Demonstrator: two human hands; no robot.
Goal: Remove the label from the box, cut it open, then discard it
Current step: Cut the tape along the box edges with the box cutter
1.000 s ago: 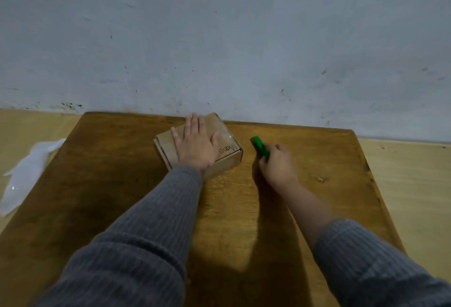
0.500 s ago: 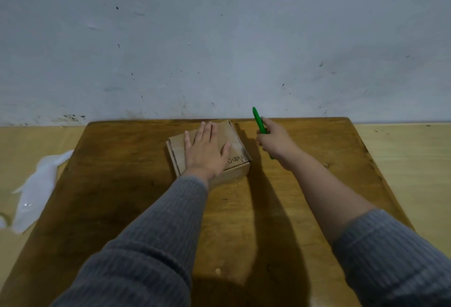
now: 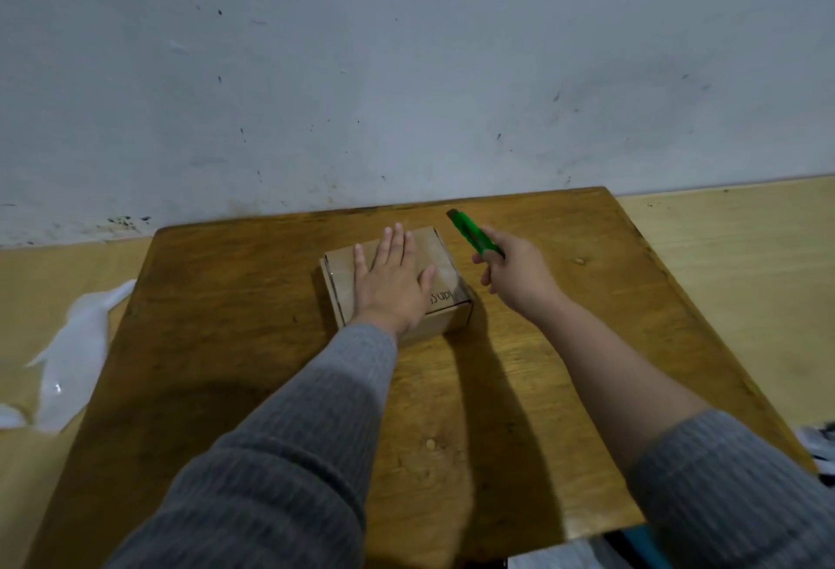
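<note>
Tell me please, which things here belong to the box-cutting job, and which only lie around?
Part of the job:
- cardboard box, pressed flat under the left hand
- green cutter, held in the right hand

Only lying around:
- white plastic sheet on the floor, left of the wooden table

Scuffed grey-white wall (image 3: 406,71); worn brown wooden table (image 3: 226,320) against it; pale wood floor (image 3: 745,252).

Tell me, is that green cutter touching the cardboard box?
Apart. The head view shows bare wooden table between the green cutter, held in the right hand, and the box.
</note>
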